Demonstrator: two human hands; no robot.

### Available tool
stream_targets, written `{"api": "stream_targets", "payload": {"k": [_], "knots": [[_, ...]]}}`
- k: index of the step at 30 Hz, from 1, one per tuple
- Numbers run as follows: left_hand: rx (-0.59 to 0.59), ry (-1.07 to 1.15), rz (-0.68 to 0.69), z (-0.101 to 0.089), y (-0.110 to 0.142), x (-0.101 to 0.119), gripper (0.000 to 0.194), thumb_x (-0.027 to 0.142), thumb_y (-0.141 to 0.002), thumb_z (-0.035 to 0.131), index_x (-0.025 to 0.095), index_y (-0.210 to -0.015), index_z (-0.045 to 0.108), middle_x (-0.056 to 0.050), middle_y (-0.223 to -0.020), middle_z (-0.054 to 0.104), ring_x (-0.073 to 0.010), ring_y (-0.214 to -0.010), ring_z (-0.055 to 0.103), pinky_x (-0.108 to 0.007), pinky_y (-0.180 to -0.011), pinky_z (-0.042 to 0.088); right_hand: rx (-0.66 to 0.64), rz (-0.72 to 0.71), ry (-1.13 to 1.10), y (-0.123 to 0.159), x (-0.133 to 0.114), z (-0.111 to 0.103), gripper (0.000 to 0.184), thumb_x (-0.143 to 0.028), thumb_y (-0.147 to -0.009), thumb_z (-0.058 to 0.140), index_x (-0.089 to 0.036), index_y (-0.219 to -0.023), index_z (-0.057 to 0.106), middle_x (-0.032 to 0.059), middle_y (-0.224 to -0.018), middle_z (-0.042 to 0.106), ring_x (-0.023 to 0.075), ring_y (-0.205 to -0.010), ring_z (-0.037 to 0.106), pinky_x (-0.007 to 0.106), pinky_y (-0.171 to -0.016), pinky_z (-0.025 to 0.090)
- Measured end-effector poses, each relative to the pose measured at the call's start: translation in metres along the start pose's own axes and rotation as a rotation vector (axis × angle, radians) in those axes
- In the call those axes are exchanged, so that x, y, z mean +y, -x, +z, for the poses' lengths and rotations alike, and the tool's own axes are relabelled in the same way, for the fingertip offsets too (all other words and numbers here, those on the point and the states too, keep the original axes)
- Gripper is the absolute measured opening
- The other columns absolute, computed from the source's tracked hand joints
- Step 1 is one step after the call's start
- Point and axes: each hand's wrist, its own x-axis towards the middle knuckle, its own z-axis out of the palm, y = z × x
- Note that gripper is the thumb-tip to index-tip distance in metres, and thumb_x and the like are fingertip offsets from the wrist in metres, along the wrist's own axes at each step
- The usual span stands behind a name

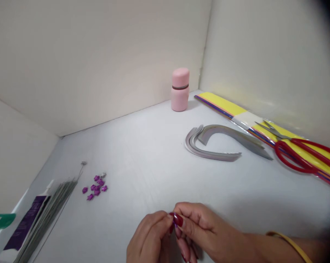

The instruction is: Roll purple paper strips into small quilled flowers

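My left hand [151, 235] and my right hand [199, 228] meet at the front of the table, fingertips pinched together. Between them a sliver of a small purple piece [176, 225] shows; the fingers and dark red nails hide most of it, so its shape cannot be made out. To the left of my hands lies a loose group of several small purple folded stars [97, 188], with a silver-grey star [103, 175] at its upper edge. Beyond my right hand rest curved bundles of grey paper strips [214, 155].
A bundle of thin grey wires [48, 215] and a purple-and-white tube [28, 221] lie at left, near a green object [2, 221]. A pink flask [180, 89] stands by the back wall. Red-handled scissors [296, 160] rest on a pack of coloured paper strips [222, 104].
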Motion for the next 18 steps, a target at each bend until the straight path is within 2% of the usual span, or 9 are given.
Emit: {"api": "stream_targets", "payload": {"k": [3, 8, 11, 15, 18], "knots": [[-0.056, 0.013, -0.017, -0.002, 0.0, -0.003, 0.022, 0.013, -0.088, 0.04, 0.019, -0.089, 0.061, -0.006, -0.075, 0.067, -0.013, -0.066, 0.065, -0.018, -0.059, 0.052, 0.019, -0.016, 0.032, -0.001, 0.002, 0.0, 0.049, -0.064, -0.078, 0.041, -0.016, -0.07, 0.044, -0.0049, -0.049, 0.049, 0.0037, -0.036, 0.042, 0.014, -0.039, 0.031], [-0.211, 0.127, -0.2, -0.004, 0.001, -0.011, 0.015, 0.021, -0.086, 0.046, 0.022, -0.092, 0.06, -0.003, -0.076, 0.067, -0.0128, -0.067, 0.064, -0.02, -0.062, 0.051, 0.063, -0.03, 0.01, -0.002, 0.001, -0.002, 0.045, -0.059, -0.08, 0.042, -0.015, -0.073, 0.047, -0.0037, -0.05, 0.051, 0.0046, -0.037, 0.044, 0.015, -0.038, 0.029], [-0.172, 0.125, -0.217, -0.003, 0.003, -0.013, 0.018, 0.028, -0.084, 0.05, 0.023, -0.099, 0.059, -0.003, -0.079, 0.068, -0.0137, -0.067, 0.065, -0.021, -0.061, 0.052, 0.093, -0.045, 0.006, -0.003, 0.001, -0.003, 0.043, -0.054, -0.082, 0.044, -0.013, -0.074, 0.051, -0.0034, -0.051, 0.05, 0.0048, -0.04, 0.044, 0.016, -0.041, 0.03], [-0.155, 0.091, -0.173, -0.002, 0.005, -0.013, 0.015, 0.022, -0.08, 0.055, 0.021, -0.093, 0.063, -0.003, -0.078, 0.069, -0.0147, -0.068, 0.064, -0.022, -0.062, 0.051, 0.068, -0.051, 0.045, -0.002, 0.002, -0.006, 0.042, -0.053, -0.083, 0.044, -0.013, -0.072, 0.051, -0.0028, -0.052, 0.05, 0.0055, -0.042, 0.044, 0.017, -0.042, 0.032], [-0.176, 0.168, -0.195, -0.003, 0.005, -0.014, 0.013, 0.022, -0.08, 0.055, 0.02, -0.09, 0.064, -0.005, -0.078, 0.068, -0.015, -0.069, 0.064, -0.022, -0.062, 0.051, 0.059, -0.06, 0.136, 0.0, -0.002, -0.01, 0.043, -0.053, -0.083, 0.044, -0.013, -0.07, 0.051, -0.002, -0.054, 0.05, 0.0064, -0.044, 0.046, 0.018, -0.044, 0.035]]}}
